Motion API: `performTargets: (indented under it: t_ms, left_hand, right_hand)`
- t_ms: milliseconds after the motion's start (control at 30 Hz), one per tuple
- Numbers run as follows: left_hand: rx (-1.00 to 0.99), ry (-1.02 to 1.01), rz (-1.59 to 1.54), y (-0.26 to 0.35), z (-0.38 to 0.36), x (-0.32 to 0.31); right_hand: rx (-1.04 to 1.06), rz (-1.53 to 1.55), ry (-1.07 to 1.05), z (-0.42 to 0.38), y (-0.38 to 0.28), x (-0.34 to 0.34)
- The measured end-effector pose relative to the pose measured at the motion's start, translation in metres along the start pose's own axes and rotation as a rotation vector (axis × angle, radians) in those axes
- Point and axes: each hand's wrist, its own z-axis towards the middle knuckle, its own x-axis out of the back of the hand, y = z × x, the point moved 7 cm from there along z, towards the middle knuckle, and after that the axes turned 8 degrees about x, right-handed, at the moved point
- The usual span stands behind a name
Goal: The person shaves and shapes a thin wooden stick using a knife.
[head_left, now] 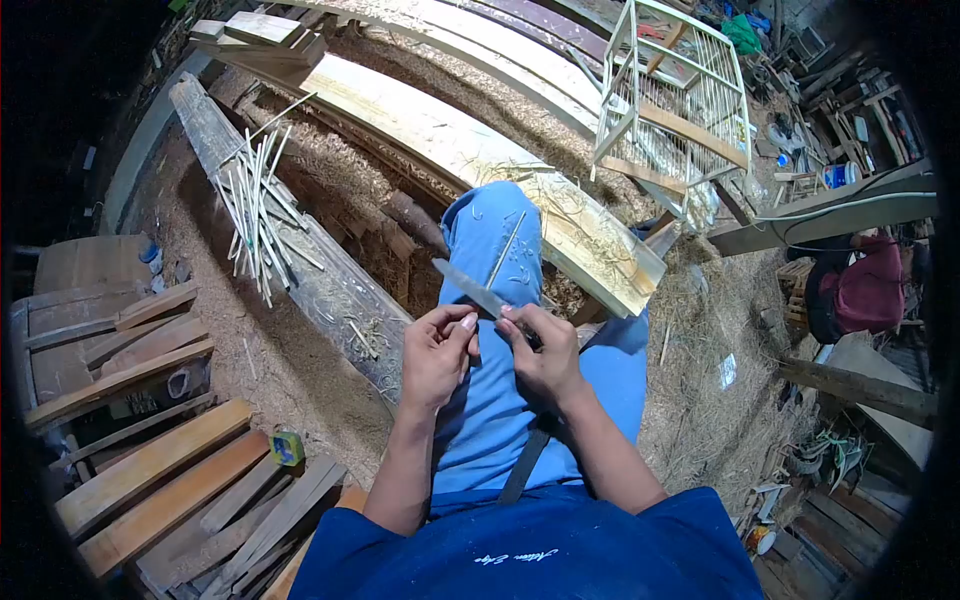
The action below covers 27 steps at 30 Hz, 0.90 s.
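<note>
Shavings litter the ground (700,400) around the seated person. Nearest, the right hand (545,350) grips a knife (468,288) above the knee, its blade pointing up-left; the left hand (438,350) is closed, fingertips pinched near it. Beyond, thin sticks (258,215) lie piled on a weathered plank (325,250).

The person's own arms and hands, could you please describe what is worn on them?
Both the left hand and the right hand are bare, with no glove, watch or bracelet visible. The forearms are uncovered too, emerging from short, dark blue sleeves. The matching shirt bears small white lettering in a script style.
</note>
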Motion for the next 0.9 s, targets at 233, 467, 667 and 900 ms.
performTargets:
  t_ms: [233, 467, 667, 900]
  left_hand:
    - [0.004, 0.012, -0.050, -0.016, -0.035, 0.015]
    - [0.021, 0.071, -0.084, -0.017, -0.038, 0.018]
    - [-0.014, 0.075, 0.002, 0.012, 0.011, -0.002]
    - [-0.035, 0.088, -0.007, 0.004, 0.007, 0.003]
  right_hand:
    - [0.007, -0.054, 0.032, 0.001, 0.006, 0.000]
    - [0.009, -0.022, 0.053, 0.011, 0.001, 0.001]
    - [0.017, 0.039, -0.049, 0.006, 0.001, 0.002]
    - [0.031, 0.031, -0.011, 0.004, 0.002, -0.002]
